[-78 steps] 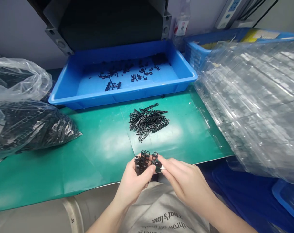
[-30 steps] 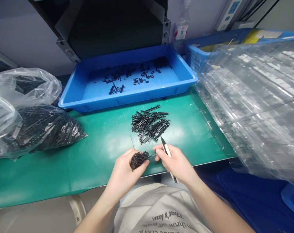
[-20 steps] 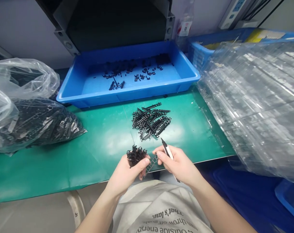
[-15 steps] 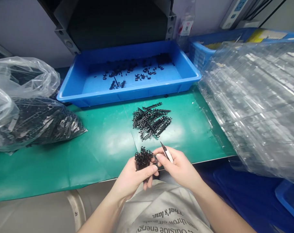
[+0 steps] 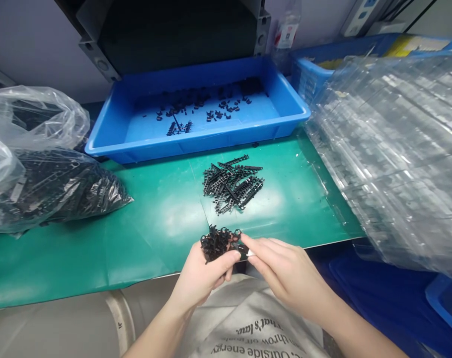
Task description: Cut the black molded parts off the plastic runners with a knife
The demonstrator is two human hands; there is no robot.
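In my left hand is a bunch of small black plastic parts with curled, hook-like ends, and the thumb presses across them. My right hand is closed on a slim pointed tool with a black tip and a white handle. Its tip points left into the parts beside my left thumb; most of the handle is hidden by the fingers. One ring-ended black part sticks up by my right fingertips. Beyond both hands, a loose pile of black ladder-like plastic strips lies on the green mat.
A blue tray with scattered small black pieces stands behind the pile. On the left slumps a clear bag full of black parts. Stacked clear plastic trays lean at right, near a blue basket and a bottle.
My right hand has turned over, bringing the tool's tip from pointing up and away to pointing left at the parts. My left hand has shifted slightly left, still holding the bunch.
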